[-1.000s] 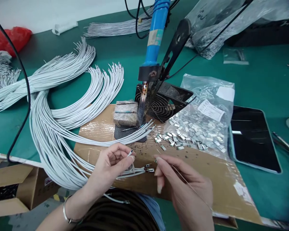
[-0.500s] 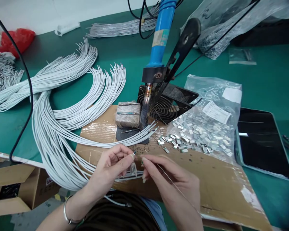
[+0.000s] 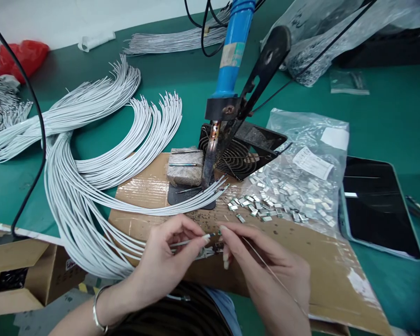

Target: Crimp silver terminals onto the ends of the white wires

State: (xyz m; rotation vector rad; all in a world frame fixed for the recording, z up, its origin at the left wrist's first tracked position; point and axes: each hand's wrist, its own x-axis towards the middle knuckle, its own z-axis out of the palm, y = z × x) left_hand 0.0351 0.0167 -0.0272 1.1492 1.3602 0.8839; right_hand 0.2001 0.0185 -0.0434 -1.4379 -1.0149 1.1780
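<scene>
My left hand (image 3: 171,261) pinches a white cable (image 3: 180,243) between thumb and forefinger, its stripped end pointing right. Under those fingers more cable ends stick out, with small metal parts on them. Close by on the right, my right hand (image 3: 266,270) is closed on a thin solder wire (image 3: 266,265) that trails back over the hand. A tiny dark green piece shows at its fingertips, too small to make out. Just beyond the hands, a soldering iron (image 3: 230,65) with a blue handle is fixed tip-down in a black stand, over several white cable ends (image 3: 210,198).
A thick bundle of white cables (image 3: 80,224) curves along the left. Small metal connectors (image 3: 266,205) spill from a clear bag (image 3: 287,123) on the cardboard (image 3: 322,270). Also here are a black fan (image 3: 241,151), a wrapped block (image 3: 185,172), and a phone-like tablet (image 3: 380,205).
Both hands have shifted right and slightly down. The cable end in my left hand now protrudes further and lies nearer my right fingertips.
</scene>
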